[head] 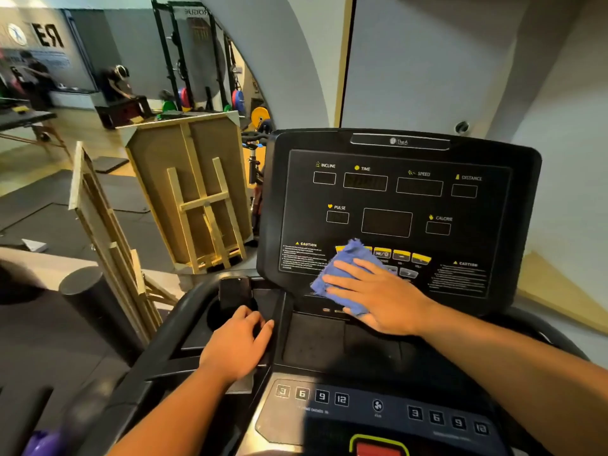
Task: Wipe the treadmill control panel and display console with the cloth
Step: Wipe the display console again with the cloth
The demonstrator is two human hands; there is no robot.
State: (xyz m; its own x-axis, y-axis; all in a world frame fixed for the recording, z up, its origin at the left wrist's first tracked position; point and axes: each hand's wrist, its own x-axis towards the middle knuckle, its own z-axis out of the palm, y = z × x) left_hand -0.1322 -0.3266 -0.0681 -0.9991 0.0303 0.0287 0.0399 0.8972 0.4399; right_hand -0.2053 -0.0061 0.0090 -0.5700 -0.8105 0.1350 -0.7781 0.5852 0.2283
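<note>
Nearest to us, the lower control panel (378, 409) with its rows of 3, 6, 9, 12 keys and the fan button sits uncovered, no cloth on it. Just beyond, on the left, the left hand (235, 347) rests on the edge of the tray beside the cup holder (217, 315), fingers loosely curled over the rim, bracing rather than carrying anything, as far as this wide-angle view lets me say. Now the action: the right hand (375, 296) lies flat, fingers straight and spread, pressing the cloth (342, 271) against the bottom edge of the display console (394, 205), right over the yellow button row. So the wiping looks to be in the console stage, low down. The cloth is blue, bunched and frayed at the edges, soft enough to fold under the palm. Further up, the INCLINE, TIME, SPEED and DISTANCE windows are dark and uncovered. Next move, I'd judge, calls for sweeping strokes up and across that face, light over the buttons, then down to the near panel.
</note>
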